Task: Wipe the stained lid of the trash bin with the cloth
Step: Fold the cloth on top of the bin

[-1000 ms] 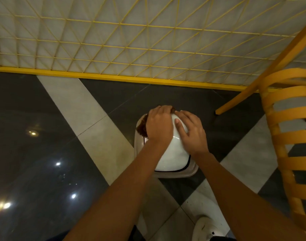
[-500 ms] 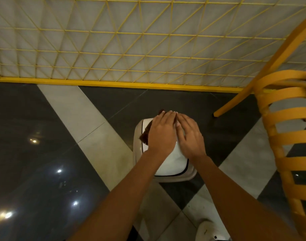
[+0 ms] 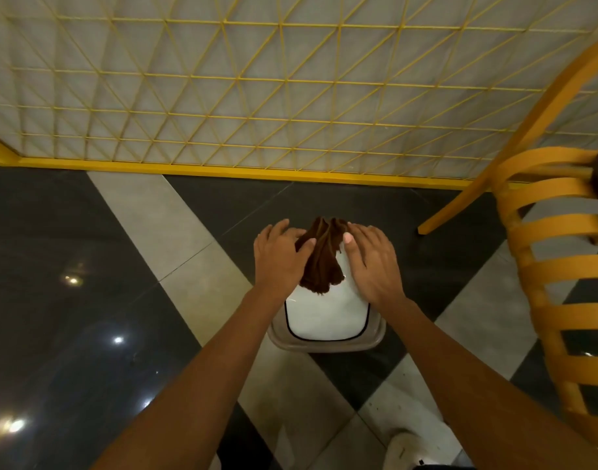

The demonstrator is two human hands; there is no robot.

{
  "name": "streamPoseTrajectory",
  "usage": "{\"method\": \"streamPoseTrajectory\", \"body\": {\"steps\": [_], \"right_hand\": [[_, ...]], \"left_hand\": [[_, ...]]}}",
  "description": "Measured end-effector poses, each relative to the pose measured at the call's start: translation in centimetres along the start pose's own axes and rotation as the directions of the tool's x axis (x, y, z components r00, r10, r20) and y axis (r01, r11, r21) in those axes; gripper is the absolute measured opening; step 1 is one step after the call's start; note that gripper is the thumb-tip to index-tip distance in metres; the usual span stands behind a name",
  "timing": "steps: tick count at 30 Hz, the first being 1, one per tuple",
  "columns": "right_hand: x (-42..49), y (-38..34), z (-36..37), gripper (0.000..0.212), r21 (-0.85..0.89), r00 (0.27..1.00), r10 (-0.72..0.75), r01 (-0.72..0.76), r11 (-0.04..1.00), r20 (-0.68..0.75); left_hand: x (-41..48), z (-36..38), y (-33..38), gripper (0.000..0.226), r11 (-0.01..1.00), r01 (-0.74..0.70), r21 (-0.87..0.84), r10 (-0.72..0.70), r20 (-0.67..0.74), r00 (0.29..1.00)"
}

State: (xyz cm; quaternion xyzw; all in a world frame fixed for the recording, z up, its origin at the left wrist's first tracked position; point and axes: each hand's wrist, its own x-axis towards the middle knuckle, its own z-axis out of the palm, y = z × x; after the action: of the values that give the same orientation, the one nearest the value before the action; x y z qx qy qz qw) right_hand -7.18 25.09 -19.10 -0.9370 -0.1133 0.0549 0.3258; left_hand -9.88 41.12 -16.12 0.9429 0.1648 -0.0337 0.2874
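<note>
Two bare forearms came in from the bottom edge, cut off near the elbows. Beside them one white shoe (image 3: 406, 446) was blurred and half out of frame. Just beyond stood one trash bin (image 3: 324, 344) on the dark-and-pale tiled floor (image 3: 87, 300). Only its grey rim showed; the body was hidden beneath.

Its lid (image 3: 324, 317), a single glossy white dome edged in black, showed plain white on the near half. The far half was covered, so the surface there could not be judged. On it one brown cloth (image 3: 321, 262) lay bunched into a ridge.

The left hand (image 3: 280, 256) lay flat against the cloth's left side and the right hand (image 3: 372, 262) against its right. Both had nearly straight fingers, thumbs touching the folds, neither curled round it.

Further off stood one yellow slatted chair (image 3: 545, 266), cropped at the right, and behind everything one yellow lattice panel (image 3: 257, 96).
</note>
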Motion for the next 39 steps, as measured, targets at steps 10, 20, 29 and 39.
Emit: {"method": "streamPoseTrajectory", "body": {"steps": [10,20,29,39], "right_hand": [[1.5,-4.7,-1.4,0.075,0.308,0.985,0.159,-0.174,0.935,0.073],[1.9,-7.4,-8.1,0.034,0.926,0.923,0.227,-0.348,0.148,0.311],[0.8,-4.2,-22.8,0.025,0.879,0.821,0.475,-0.442,0.179,0.316],[-4.6,10.6,-38.8,0.025,0.691,0.697,0.712,-0.557,0.461,0.086]], "left_hand": [[0.3,-3.4,3.5,0.023,0.756,0.266,-0.599,-0.193,0.184,0.964],[1.4,-10.0,9.5,0.011,0.593,0.337,-0.731,-0.173,0.293,0.94],[0.0,-11.1,21.2,0.027,0.511,0.437,-0.74,-0.088,0.461,0.883],[-6.1,1.4,38.5,0.053,0.719,0.225,-0.658,0.142,0.457,0.878]]}}
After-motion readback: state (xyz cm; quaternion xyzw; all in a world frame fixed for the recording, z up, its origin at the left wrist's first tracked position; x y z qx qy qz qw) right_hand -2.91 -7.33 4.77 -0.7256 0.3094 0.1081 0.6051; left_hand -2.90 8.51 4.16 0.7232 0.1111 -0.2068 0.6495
